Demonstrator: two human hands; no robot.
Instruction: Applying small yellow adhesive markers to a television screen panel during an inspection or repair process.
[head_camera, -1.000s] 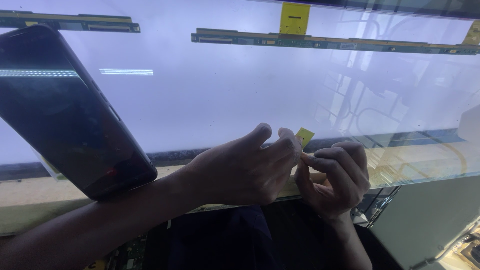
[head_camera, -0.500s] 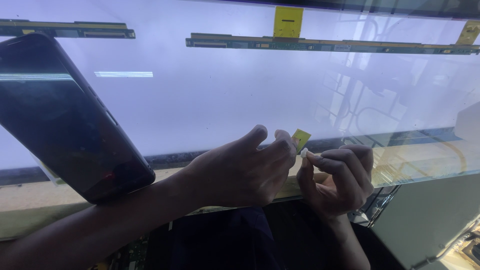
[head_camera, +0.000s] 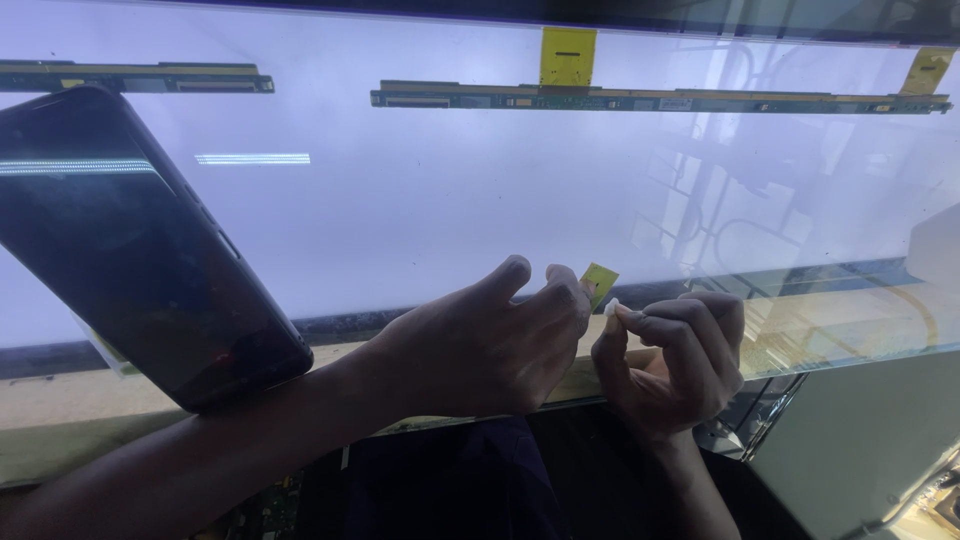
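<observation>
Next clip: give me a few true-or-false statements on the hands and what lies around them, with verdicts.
1. The left hand pinches a small yellow tab. True.
2. The right hand lies flat on the lit panel. False: it is curled, fingertips pinched on something small and white beside the tab.
3. A dark phone leans at the left. True.
4. The green circuit strips lie along the panel's near edge. False: along the far edge.

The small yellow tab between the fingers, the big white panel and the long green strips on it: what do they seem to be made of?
Yellow tab, pinched by the left hand: probably thin flexible plastic film, since it stands up like a flap.
White panel: glossy glass or plastic sheet, lit from behind; it mirrors room shapes.
Green strips: likely rigid circuit board, matte green with small parts.
The right hand holds something small and white; its material is unclear.
</observation>
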